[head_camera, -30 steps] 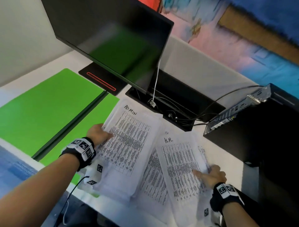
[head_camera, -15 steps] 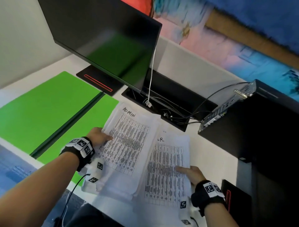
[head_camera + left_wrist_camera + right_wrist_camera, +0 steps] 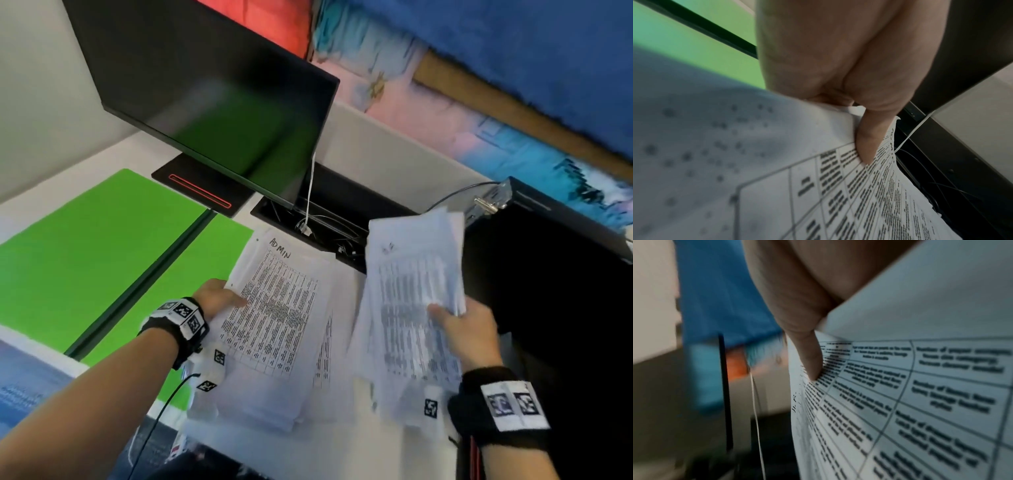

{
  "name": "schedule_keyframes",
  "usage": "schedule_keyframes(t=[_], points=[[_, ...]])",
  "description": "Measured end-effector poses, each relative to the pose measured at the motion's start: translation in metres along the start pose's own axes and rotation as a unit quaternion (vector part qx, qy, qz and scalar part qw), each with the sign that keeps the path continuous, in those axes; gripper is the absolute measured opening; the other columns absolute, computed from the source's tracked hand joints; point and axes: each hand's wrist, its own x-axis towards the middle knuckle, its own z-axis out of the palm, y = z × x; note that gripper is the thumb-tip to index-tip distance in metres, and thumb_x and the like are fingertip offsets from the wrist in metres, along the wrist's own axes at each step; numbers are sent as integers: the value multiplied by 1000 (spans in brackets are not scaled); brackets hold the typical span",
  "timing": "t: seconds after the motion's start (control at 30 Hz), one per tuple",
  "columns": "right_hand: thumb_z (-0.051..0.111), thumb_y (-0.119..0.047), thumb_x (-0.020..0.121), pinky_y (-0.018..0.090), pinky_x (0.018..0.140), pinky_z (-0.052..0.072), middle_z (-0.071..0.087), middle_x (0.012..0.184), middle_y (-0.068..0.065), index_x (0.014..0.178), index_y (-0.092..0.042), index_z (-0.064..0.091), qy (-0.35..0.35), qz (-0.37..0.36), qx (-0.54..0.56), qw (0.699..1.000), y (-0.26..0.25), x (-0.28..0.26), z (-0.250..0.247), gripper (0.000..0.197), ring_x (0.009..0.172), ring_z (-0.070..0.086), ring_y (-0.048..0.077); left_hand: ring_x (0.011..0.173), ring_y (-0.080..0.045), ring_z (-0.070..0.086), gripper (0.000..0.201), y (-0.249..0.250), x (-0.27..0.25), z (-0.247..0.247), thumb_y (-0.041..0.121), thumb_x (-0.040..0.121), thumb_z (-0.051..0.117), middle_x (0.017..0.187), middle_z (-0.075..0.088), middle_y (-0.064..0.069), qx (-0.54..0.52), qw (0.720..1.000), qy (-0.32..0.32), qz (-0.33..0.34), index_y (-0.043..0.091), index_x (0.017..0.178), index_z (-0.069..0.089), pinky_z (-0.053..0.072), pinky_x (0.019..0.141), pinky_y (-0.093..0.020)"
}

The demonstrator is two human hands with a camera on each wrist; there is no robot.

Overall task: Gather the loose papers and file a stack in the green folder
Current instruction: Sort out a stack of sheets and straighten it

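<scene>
H.R. stack (image 3: 416,308): lifted off the desk (image 3: 352,455) near its right edge, my right hand (image 3: 471,337) pinching its side edge, thumb on top. Sheets look limp and uneven, likely to fan or slide, so I judge a deeper edge grip is needed. ADMIN stack (image 3: 274,315) lies beside the green folder (image 3: 96,246), my left hand (image 3: 217,298) gripping its edge.

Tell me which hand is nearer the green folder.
Left. The left hand grips the ADMIN stack beside the green folder; the right hand holds another stack farther right.
</scene>
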Motion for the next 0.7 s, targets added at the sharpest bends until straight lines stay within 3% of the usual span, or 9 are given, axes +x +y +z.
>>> schedule_keyframes(t=[0.07,0.17,0.3,0.37,0.47,0.5,0.57,0.63,0.7], points=[[71,-11,85,45,81,58,78,91,11,100,-13,73,-3,-20,121,992,-27,-6,-27,15,85,75,31,101,-31,57,52,4,-2,1,7,81,75,114,63,-15,-18,1000,-13,-3,1,130,57,47,76,-34],[70,-9,86,41,75,61,79,96,8,107,-11,71,-51,25,294,954,-48,-14,-40,21,87,77,24,98,-34,60,40,6,-1,5,-1,81,72,105,65,-17,-17,1000,-2,12,-3,119,61,53,87,-42],[72,-6,84,32,65,62,79,92,8,116,-3,68,-68,98,283,952,-26,-11,10,32,78,77,21,94,-32,64,49,4,2,11,6,86,67,116,65,-26,-16,999,-15,33,2,133,56,54,93,-52],[73,-6,83,32,63,61,78,92,11,116,2,67,-103,151,246,952,-6,-14,47,34,75,77,23,101,-30,62,54,5,2,14,23,91,66,128,62,-25,-27,998,-17,47,2,138,52,50,99,-51],[76,-13,82,40,98,49,64,121,9,117,0,57,-148,200,160,955,21,-24,95,43,107,65,24,142,-35,40,99,0,4,19,65,82,62,159,35,-17,-76,997,-25,23,9,155,26,32,116,-52],[76,-15,82,38,102,43,59,130,8,130,-2,53,-160,208,133,956,27,-28,108,54,115,59,25,146,-35,34,108,-1,2,21,73,77,61,162,29,-15,-86,996,-28,23,11,156,21,28,118,-53],[71,-14,87,30,99,38,54,134,3,139,-4,49,-187,212,115,952,40,-30,128,57,119,55,27,146,-34,34,122,-9,2,31,81,65,65,162,29,-13,-100,994,-43,19,13,156,22,28,118,-55],[67,-12,91,28,94,39,58,129,1,130,-9,57,-213,220,128,943,51,-25,142,40,110,58,24,137,-33,48,114,-14,1,44,69,62,78,155,43,-13,-112,991,-67,27,13,151,35,38,113,-53],[67,-11,89,34,91,48,62,133,12,118,-13,60,-224,220,140,939,57,-22,151,30,105,63,25,117,-31,65,69,-13,0,59,31,73,85,134,64,-15,-99,992,-53,55,9,131,56,51,101,-50]])
